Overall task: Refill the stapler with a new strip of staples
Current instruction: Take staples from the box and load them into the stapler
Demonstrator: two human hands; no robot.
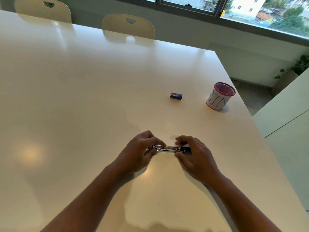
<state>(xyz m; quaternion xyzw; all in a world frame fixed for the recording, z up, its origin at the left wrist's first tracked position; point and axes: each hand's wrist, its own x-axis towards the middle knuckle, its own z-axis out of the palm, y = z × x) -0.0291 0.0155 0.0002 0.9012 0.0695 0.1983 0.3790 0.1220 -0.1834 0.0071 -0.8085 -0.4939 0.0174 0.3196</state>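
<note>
A small metal stapler (171, 148) is held over the white table (83, 97) — its left end pinched by the left hand (139, 152), its dark right end gripped by the right hand (194, 155). Farther off, a blue staple box (175, 96) is seen well apart from a red mesh cup (220, 96) — two chairs (128, 25) are tucked in beyond.

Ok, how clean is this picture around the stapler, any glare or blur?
Head view: the stapler is small and soft, its metal shining; the right hand is slightly motion-blurred, the left hand sharper. Window light glares off the glossy table, with a warm spot at left. Wide-angle bending curves the table edges.
</note>
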